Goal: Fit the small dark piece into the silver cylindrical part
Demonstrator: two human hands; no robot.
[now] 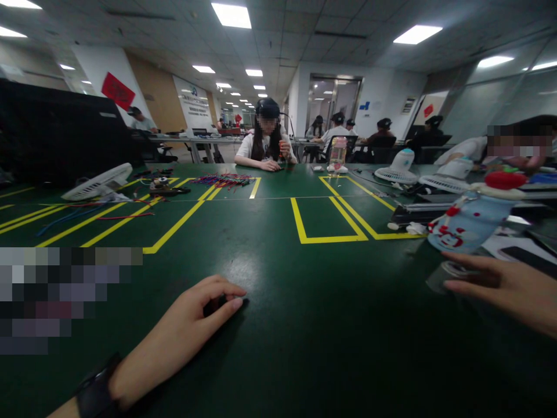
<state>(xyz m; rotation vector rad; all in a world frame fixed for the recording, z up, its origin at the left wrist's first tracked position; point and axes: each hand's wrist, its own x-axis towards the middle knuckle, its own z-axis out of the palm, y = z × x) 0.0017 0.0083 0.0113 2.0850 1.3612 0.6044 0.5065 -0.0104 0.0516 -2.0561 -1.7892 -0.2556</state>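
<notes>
Here, at lower centre, the left hand [191, 325] lies on the green table [304, 325], fingers curled and pinching a small dark object [214, 304] against the surface; a dark watch [96, 392] circles its wrist. At right, the right hand [509, 290] reaches in with fingers loosely spread, thumb and forefinger around a small transparent cylinder [444, 273]. Just behind stands a light-blue bottle with red decorations [467, 223]. Farther off are yellow floor-style markings [328, 220], two white fans [98, 183] [398, 168], coloured wires [224, 180], and a seated person [266, 139] at upper centre.
</notes>
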